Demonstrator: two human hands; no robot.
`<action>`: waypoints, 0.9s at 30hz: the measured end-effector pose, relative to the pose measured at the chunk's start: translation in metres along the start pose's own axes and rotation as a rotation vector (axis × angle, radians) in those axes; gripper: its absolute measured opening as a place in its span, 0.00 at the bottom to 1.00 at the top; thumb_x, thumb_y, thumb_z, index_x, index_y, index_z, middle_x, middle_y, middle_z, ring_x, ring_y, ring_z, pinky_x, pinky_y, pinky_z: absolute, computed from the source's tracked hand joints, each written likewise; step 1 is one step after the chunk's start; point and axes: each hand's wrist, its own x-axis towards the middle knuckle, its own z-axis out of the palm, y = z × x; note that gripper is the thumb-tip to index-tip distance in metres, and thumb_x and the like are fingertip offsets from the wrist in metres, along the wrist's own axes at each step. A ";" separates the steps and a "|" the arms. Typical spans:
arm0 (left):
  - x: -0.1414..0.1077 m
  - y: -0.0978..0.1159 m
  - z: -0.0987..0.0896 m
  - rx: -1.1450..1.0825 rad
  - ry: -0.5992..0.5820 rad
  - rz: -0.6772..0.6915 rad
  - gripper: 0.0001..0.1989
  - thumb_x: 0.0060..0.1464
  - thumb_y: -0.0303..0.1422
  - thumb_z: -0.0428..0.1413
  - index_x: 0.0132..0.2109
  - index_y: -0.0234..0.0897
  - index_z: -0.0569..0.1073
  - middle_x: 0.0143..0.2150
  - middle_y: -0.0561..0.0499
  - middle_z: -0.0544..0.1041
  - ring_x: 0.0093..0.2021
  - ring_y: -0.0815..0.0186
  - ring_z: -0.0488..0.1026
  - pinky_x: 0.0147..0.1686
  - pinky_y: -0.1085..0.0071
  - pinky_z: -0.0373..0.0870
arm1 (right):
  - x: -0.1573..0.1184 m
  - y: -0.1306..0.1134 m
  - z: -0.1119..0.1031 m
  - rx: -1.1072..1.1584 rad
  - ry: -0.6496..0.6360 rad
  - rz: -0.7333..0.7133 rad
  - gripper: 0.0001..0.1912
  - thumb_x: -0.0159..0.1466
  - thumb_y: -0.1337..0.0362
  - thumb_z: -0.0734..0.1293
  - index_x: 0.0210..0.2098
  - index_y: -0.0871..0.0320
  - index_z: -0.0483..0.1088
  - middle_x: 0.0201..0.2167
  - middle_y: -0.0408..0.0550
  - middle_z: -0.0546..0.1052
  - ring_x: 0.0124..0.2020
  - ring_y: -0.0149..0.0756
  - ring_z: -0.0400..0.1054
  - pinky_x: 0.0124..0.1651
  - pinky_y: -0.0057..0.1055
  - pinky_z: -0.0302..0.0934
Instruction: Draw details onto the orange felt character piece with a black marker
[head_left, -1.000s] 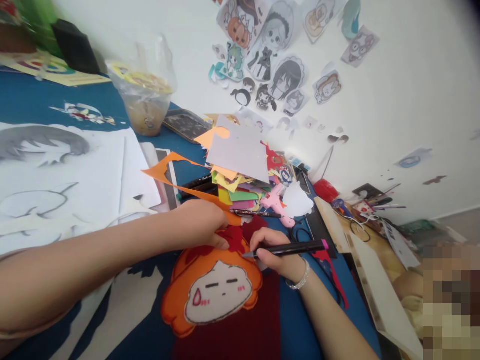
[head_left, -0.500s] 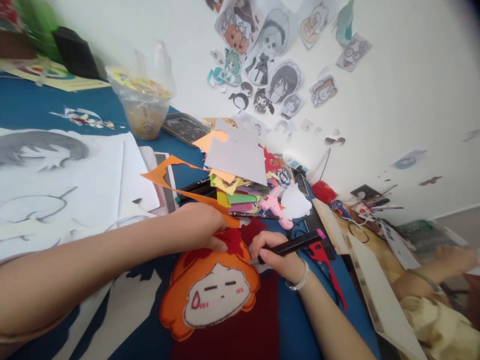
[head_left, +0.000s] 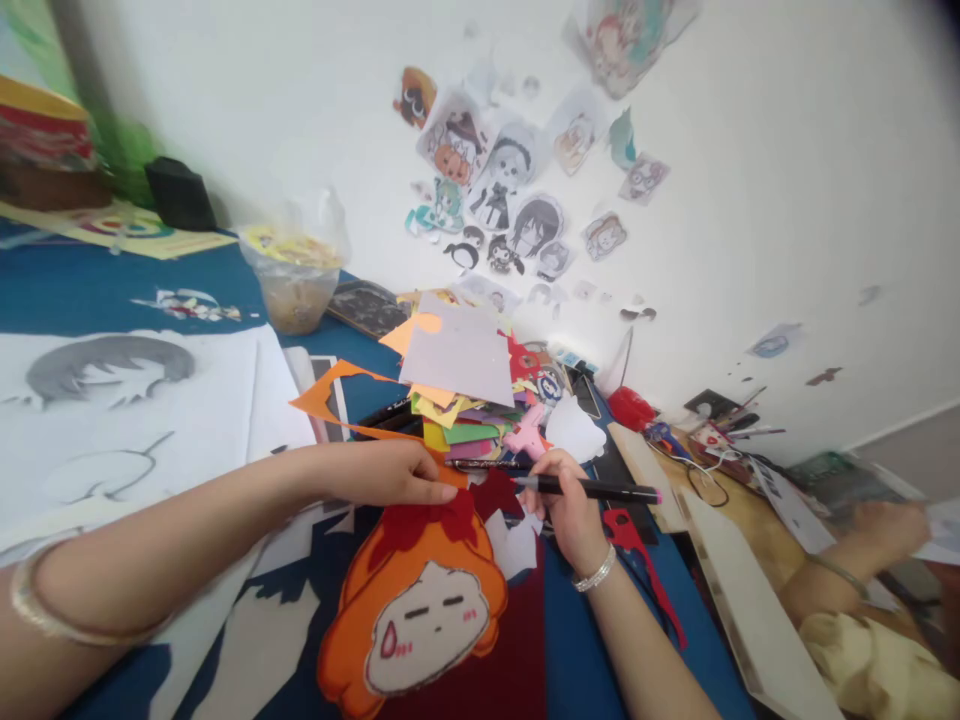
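An orange-haired paper face with closed eyes and a red bow lies on dark red paper. My left hand rests at the bow's top edge, thumb stretched out and the other fingers curled beneath, partly hidden. To the right, my right hand grips a black marker with a pink end; its tip points left, above the face. Small white paper scraps lie between my right hand and the orange hair.
Stacked coloured paper stands behind my hands, near a bagged cup. Drawn sheets cover the left side. A red paper strip lies right. Another person's arm is at the far right, beyond a white board.
The view has tilted up, so the table sits lower. My right hand has lifted the marker away from the hair's edge and turned it flatter. More of the white scraps shows.
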 end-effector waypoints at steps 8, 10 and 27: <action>-0.003 -0.004 -0.010 -0.008 -0.002 0.056 0.15 0.47 0.44 0.49 0.22 0.39 0.70 0.20 0.55 0.61 0.19 0.72 0.52 0.21 0.73 0.51 | 0.006 0.000 -0.005 -0.081 0.050 -0.061 0.16 0.63 0.51 0.54 0.33 0.57 0.62 0.17 0.40 0.68 0.15 0.27 0.57 0.19 0.25 0.51; -0.002 -0.005 -0.011 -0.007 0.006 0.075 0.13 0.46 0.42 0.50 0.26 0.39 0.73 0.24 0.54 0.67 0.22 0.71 0.58 0.23 0.74 0.55 | 0.008 -0.001 -0.005 -0.111 0.088 -0.078 0.13 0.62 0.53 0.56 0.34 0.57 0.63 0.18 0.39 0.68 0.15 0.27 0.57 0.20 0.24 0.52; 0.011 -0.006 -0.008 -0.173 0.408 0.143 0.19 0.46 0.49 0.49 0.28 0.36 0.70 0.26 0.53 0.69 0.26 0.69 0.64 0.26 0.75 0.60 | 0.003 -0.005 0.011 -0.312 -0.065 -0.195 0.13 0.56 0.59 0.65 0.41 0.53 0.70 0.38 0.48 0.73 0.40 0.43 0.67 0.39 0.37 0.65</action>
